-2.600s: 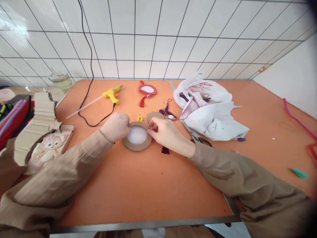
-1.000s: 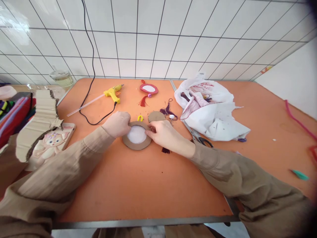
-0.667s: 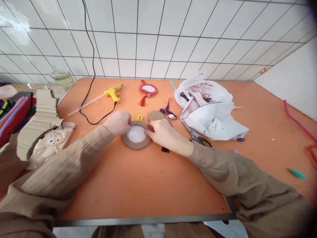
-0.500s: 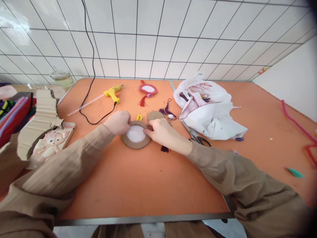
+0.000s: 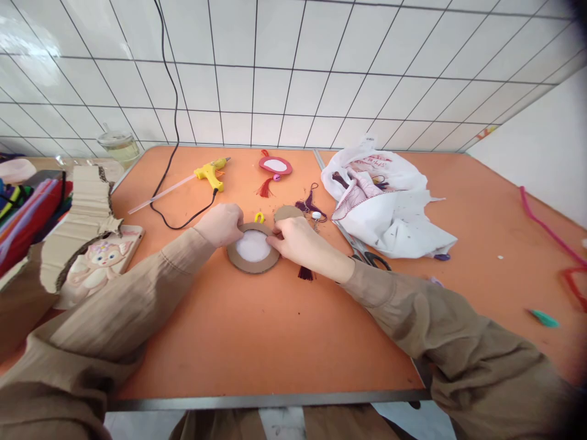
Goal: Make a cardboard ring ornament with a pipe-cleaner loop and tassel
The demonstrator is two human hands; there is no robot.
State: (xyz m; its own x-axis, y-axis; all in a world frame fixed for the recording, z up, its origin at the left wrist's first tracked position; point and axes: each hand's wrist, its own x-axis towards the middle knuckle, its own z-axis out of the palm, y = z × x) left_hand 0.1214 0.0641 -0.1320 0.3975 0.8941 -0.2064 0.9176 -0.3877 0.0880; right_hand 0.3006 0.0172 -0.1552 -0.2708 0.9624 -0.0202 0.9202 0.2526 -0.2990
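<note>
Left hand [image 5: 221, 225] and right hand [image 5: 300, 242] pinch opposite sides of a cardboard ring [image 5: 253, 264] framing a white centre, lying flat on an orange table [image 5: 275, 342], its round outline giving no long axis, its yellow loop [image 5: 259, 217] pointing toward the tiled wall [image 5: 270, 91]. Right of the ring, a white plastic bag [image 5: 394, 220] gapes around pinkish cloth [image 5: 360, 192] and dark items, hard to make out; beyond its far left, a lidded clear cup [image 5: 119, 148] contains pale, seemingly yellowish liquid.
</note>
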